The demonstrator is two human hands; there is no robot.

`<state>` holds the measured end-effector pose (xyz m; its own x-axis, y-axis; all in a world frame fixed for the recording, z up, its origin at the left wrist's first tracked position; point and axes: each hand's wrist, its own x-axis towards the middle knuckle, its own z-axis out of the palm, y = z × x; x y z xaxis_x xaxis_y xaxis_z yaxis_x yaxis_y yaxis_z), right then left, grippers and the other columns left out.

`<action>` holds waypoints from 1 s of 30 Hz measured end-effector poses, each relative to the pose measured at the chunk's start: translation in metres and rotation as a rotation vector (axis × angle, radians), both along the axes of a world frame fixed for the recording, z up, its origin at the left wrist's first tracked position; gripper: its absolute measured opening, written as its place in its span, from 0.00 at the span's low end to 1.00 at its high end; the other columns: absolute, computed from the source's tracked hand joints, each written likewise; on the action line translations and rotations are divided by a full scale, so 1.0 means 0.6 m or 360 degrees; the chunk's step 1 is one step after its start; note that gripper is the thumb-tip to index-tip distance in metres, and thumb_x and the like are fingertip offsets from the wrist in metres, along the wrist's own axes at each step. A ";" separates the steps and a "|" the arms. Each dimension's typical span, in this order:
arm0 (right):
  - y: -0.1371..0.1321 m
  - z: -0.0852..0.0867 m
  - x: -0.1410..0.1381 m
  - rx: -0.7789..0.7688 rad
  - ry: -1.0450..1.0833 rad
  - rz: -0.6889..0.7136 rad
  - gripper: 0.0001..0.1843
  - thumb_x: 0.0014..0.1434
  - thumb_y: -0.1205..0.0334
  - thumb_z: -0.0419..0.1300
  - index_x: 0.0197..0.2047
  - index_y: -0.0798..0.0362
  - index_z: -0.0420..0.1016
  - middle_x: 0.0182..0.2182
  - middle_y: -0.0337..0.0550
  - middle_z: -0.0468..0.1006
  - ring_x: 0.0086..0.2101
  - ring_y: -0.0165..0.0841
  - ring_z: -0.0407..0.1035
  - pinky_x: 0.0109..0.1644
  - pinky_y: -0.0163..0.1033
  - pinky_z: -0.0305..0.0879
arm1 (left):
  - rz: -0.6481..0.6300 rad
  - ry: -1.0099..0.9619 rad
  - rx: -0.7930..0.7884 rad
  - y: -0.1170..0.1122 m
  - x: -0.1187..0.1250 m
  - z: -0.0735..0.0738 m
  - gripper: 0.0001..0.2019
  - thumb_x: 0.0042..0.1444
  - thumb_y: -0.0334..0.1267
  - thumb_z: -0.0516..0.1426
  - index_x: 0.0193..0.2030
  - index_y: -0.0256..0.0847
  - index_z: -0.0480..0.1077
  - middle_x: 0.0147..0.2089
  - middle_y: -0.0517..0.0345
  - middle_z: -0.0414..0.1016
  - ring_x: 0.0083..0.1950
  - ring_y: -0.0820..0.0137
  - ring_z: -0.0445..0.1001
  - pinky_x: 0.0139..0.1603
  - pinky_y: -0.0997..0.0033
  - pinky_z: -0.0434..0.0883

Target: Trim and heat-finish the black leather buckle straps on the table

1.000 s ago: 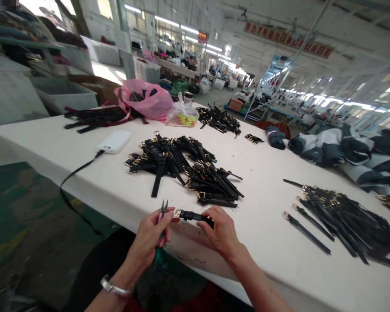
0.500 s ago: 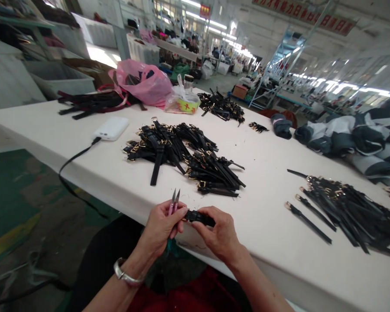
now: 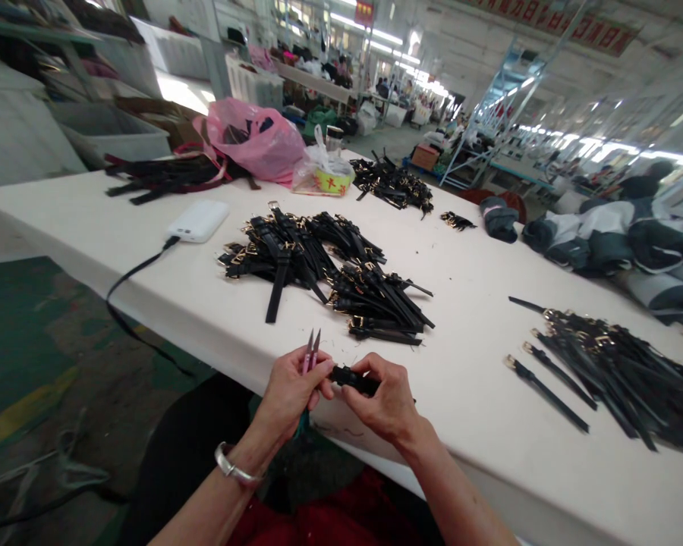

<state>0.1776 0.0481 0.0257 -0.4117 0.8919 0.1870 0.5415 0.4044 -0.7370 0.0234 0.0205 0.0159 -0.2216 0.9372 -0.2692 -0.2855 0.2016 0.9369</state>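
Observation:
At the near table edge, my left hand [image 3: 297, 387] is closed around small pink thread snips [image 3: 312, 355], blades pointing up and apart. Its thumb and fingertips also pinch one end of a short black buckle strap [image 3: 353, 379]. My right hand [image 3: 384, 398] grips the same strap from the other side, fingers curled over it, so part of it is hidden. Just beyond my hands lies a heap of black straps with gold buckles [image 3: 284, 250], and a smaller stack of straps [image 3: 379, 299] sits against it.
On the right lies another strap pile [image 3: 615, 364]. A white power bank [image 3: 198, 221] with a black cable [image 3: 130, 292] rests at left. Farther back are a pink plastic bag [image 3: 256, 140], more straps [image 3: 392, 182] and grey-and-white bundles [image 3: 609, 235]. The white table [image 3: 467, 326] ends near my lap.
Both hands, still holding the strap and snips, appear slightly farther right, as does the whole scene. My right fingers have shifted a little along the strap.

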 end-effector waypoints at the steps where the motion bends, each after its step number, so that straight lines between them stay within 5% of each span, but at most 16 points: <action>1: 0.004 -0.001 0.000 -0.0039 -0.0019 -0.0027 0.06 0.48 0.63 0.61 0.31 0.53 0.69 0.24 0.34 0.73 0.23 0.26 0.65 0.28 0.31 0.58 | 0.0001 0.0008 0.0014 0.001 -0.001 0.000 0.11 0.46 0.40 0.62 0.32 0.36 0.67 0.13 0.64 0.69 0.12 0.81 0.58 0.13 0.83 0.51; 4: 0.016 0.001 0.002 -0.0176 -0.0115 -0.0088 0.11 0.47 0.58 0.64 0.33 0.52 0.70 0.26 0.36 0.74 0.26 0.28 0.66 0.29 0.31 0.57 | -0.0011 0.0029 0.0060 0.002 -0.007 0.003 0.11 0.46 0.39 0.63 0.33 0.35 0.69 0.18 0.60 0.74 0.14 0.82 0.57 0.15 0.83 0.52; 8: 0.032 0.011 0.008 -0.0332 -0.0265 0.0107 0.11 0.54 0.53 0.61 0.29 0.53 0.73 0.23 0.36 0.73 0.23 0.26 0.63 0.26 0.31 0.53 | -0.0069 0.0021 0.0111 0.004 -0.009 0.012 0.12 0.46 0.40 0.63 0.34 0.34 0.71 0.24 0.59 0.76 0.16 0.83 0.55 0.16 0.82 0.52; 14: 0.041 0.016 0.003 -0.0435 -0.0136 0.0225 0.08 0.57 0.60 0.57 0.33 0.53 0.77 0.24 0.35 0.75 0.24 0.26 0.64 0.26 0.30 0.53 | -0.0042 0.0005 0.0093 0.012 -0.005 0.018 0.12 0.46 0.41 0.63 0.29 0.34 0.69 0.26 0.58 0.74 0.16 0.84 0.55 0.16 0.81 0.51; 25: 0.033 -0.001 -0.016 -0.0053 -0.0356 -0.0048 0.20 0.49 0.42 0.63 0.28 0.52 0.74 0.22 0.37 0.75 0.23 0.27 0.63 0.27 0.32 0.50 | -0.0077 -0.0101 -0.0052 0.028 -0.018 -0.007 0.20 0.40 0.42 0.65 0.38 0.35 0.66 0.17 0.64 0.69 0.18 0.75 0.67 0.13 0.82 0.50; 30: 0.038 -0.003 -0.011 0.0048 -0.0446 0.0063 0.10 0.53 0.54 0.62 0.29 0.52 0.74 0.23 0.37 0.75 0.24 0.27 0.65 0.28 0.32 0.50 | -0.0077 -0.0003 -0.0093 0.032 -0.015 -0.009 0.16 0.41 0.40 0.64 0.35 0.34 0.69 0.15 0.65 0.68 0.13 0.79 0.60 0.12 0.81 0.48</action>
<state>0.1712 0.0707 0.0239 -0.4855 0.8699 0.0873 0.7056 0.4489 -0.5483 0.0143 0.0399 0.0102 -0.1760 0.9294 -0.3243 -0.2757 0.2697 0.9226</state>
